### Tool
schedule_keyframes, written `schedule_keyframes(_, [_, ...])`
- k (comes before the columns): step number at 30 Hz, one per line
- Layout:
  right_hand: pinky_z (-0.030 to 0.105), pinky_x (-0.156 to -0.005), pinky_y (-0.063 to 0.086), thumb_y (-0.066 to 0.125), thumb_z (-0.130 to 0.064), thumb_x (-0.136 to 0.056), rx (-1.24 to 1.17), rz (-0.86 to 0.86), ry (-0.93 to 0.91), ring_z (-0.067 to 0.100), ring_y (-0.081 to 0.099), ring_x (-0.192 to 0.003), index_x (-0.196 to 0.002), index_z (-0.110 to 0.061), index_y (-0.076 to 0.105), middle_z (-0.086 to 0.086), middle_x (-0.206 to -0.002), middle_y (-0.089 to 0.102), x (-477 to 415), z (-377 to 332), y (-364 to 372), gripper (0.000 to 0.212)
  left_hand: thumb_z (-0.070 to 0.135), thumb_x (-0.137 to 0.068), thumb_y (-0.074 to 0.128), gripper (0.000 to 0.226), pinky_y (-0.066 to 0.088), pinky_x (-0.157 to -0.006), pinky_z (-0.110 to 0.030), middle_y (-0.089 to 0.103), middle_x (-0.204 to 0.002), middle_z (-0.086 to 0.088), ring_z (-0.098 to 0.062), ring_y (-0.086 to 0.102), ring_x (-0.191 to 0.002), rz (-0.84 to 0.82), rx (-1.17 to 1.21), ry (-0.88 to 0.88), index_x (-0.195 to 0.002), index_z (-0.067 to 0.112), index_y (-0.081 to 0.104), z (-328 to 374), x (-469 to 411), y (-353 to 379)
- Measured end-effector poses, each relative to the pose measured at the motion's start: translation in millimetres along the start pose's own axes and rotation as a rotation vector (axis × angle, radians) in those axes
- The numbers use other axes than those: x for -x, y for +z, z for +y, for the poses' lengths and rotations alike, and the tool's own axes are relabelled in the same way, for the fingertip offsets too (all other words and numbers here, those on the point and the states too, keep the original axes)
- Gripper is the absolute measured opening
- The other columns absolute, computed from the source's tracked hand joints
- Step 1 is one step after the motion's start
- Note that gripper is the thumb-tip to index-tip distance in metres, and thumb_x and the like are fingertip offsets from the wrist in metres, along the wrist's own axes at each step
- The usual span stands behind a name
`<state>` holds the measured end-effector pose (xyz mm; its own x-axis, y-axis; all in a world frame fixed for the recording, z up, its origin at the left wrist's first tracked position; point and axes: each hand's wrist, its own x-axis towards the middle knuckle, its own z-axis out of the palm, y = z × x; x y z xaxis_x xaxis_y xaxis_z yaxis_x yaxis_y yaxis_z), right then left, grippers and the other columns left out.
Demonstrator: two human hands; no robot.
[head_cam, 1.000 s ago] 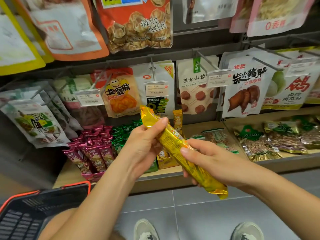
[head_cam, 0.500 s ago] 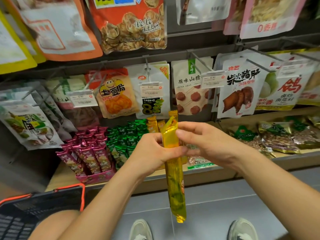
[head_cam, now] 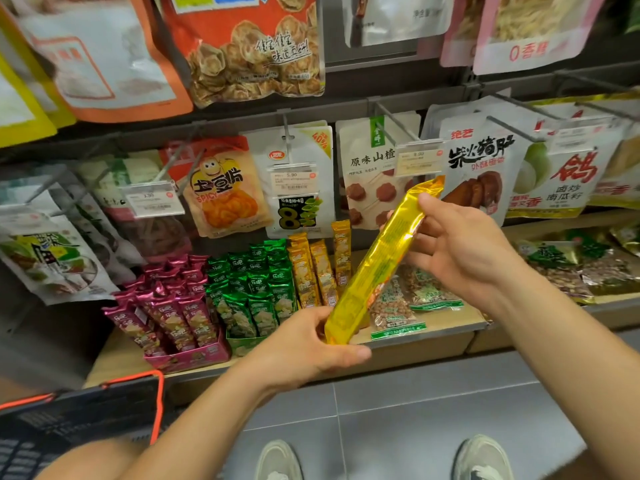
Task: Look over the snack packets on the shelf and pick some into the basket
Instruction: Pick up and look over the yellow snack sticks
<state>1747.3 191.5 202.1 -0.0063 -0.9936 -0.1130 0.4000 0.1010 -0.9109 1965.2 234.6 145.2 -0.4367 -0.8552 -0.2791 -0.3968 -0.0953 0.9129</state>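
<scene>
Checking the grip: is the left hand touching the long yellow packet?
Touching. The head view shows the left hand gripping the lower end of the yellow packet between thumb and fingers.

Single head-worn wide-angle view, aimed forward and down. Shelf (head_cam: 114, 358) sat close, at arm's reach, filling the upper and middle frame. Hanging packs (head_cam: 242, 46) bowed toward the edges. Floor tiles (head_cam: 433, 410) and the wearer's shoes (head_cam: 481, 459) ran along the bottom.
</scene>
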Motion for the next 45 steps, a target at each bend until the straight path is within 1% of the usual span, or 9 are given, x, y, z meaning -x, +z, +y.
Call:
schedule_keyframes(5, [0.039, -0.060, 0.059, 0.056, -0.018, -0.096, -0.020, 0.088, 0.048, 0.020, 0.069, -0.066, -0.083, -0.014, 0.058, 0.003, -0.068, 0.064, -7, -2, -15, 0.013, 0.029, -0.090, 0.065, 0.008, 0.058, -0.067, -0.033, 0.069, -0.077, 0.006, -0.009, 0.064, -0.068, 0.083, -0.074, 0.070, -0.093, 0.022, 0.066, -8, 6, -8])
schedule_keyframes(10, [0.039, -0.060, 0.060, 0.061, -0.023, -0.094, 0.139, 0.181, 0.066, 0.024, 0.074, -0.079, -0.101, -0.019, 0.053, 0.006, -0.090, 0.069, -11, 10, -23, 0.012, 0.068, -0.083, 0.015, 0.062, 0.045, -0.063, -0.031, 0.063, -0.069, 0.007, -0.012, 0.059, -0.065, 0.296, -0.876, 0.240, -0.079, 0.025, 0.059, -13, 13, -15])
schedule_keyframes(18, [0.036, -0.055, 0.058, 0.065, -0.011, -0.089, 0.139, 0.155, 0.135, 0.026, 0.073, -0.071, -0.089, -0.015, 0.060, 0.007, -0.075, 0.068, -11, 13, -29, 0.006, 0.033, -0.081, 0.073, 0.010, 0.043, -0.061, -0.006, 0.064, -0.069, 0.022, 0.006, 0.061, -0.070, 0.686, -0.429, 0.244, -0.084, 0.039, 0.065, -11, 8, -28])
schedule_keyframes(23, [0.032, -0.056, 0.059, 0.066, -0.010, -0.088, 0.159, 0.074, 0.167, 0.020, 0.072, -0.065, -0.086, -0.013, 0.069, 0.005, -0.070, 0.072, -4, 15, -24, 0.005, 0.026, -0.087, 0.070, 0.046, 0.043, -0.087, -0.009, 0.066, -0.112, 0.015, 0.010, 0.058, -0.092, 0.595, -0.700, 0.292, -0.131, 0.029, 0.058, -19, 11, -31])
schedule_keyframes(28, [0.030, -0.058, 0.059, 0.065, -0.007, -0.087, 0.153, -0.064, 0.155, 0.022, 0.072, -0.070, -0.090, -0.008, 0.074, 0.012, -0.078, 0.072, 6, 23, -13, 0.010, 0.050, -0.096, 0.038, 0.048, 0.047, -0.092, -0.031, 0.062, -0.118, 0.012, -0.006, 0.054, -0.106, 0.388, -0.751, 0.359, -0.136, 0.028, 0.051, -12, 10, -21])
schedule_keyframes(32, [0.036, -0.067, 0.060, 0.065, -0.006, -0.086, 0.197, -0.142, 0.132, 0.024, 0.070, -0.077, -0.084, -0.011, 0.077, 0.018, -0.086, 0.072, 13, 30, 0, 0.014, 0.051, -0.095, 0.039, 0.033, 0.048, -0.070, -0.036, 0.061, -0.089, 0.016, -0.007, 0.057, -0.078, 0.229, -0.488, 0.367, -0.124, 0.038, 0.048, -9, 8, -4])
schedule_keyframes(35, [0.034, -0.068, 0.059, 0.070, -0.009, -0.081, 0.206, -0.206, 0.121, 0.024, 0.068, -0.081, -0.094, -0.016, 0.075, 0.024, -0.107, 0.068, 19, 28, 8, 0.017, 0.054, -0.089, 0.053, 0.035, 0.052, -0.079, -0.034, 0.067, -0.098, 0.009, -0.013, 0.062, -0.087, 0.152, -0.228, 0.257, -0.122, 0.041, 0.053, -6, 6, -2])
schedule_keyframes(41, [0.054, -0.102, 0.043, 0.094, -0.037, -0.050, 0.155, -0.329, 0.259, 0.020, 0.061, -0.118, -0.143, -0.049, 0.025, 0.003, -0.135, 0.059, 26, 55, 22, 0.117, 0.021, -0.080, 0.074, 0.043, 0.052, -0.093, -0.038, 0.071, -0.111, -0.007, -0.024, 0.066, -0.105, 0.171, 0.383, 0.150, -0.119, 0.016, 0.058, -9, 8, -4])
schedule_keyframes(45, [0.025, -0.080, 0.054, 0.077, -0.015, -0.081, 0.473, -0.626, 0.325, 0.011, 0.068, -0.101, -0.134, -0.031, 0.046, -0.004, -0.114, 0.071, 38, 88, 30, 0.064, 0.003, -0.070, 0.070, 0.043, 0.058, -0.073, -0.038, 0.072, -0.099, -0.014, -0.029, 0.070, -0.091, 0.227, 0.732, 0.187, -0.111, 0.009, 0.060, -4, 5, -11])
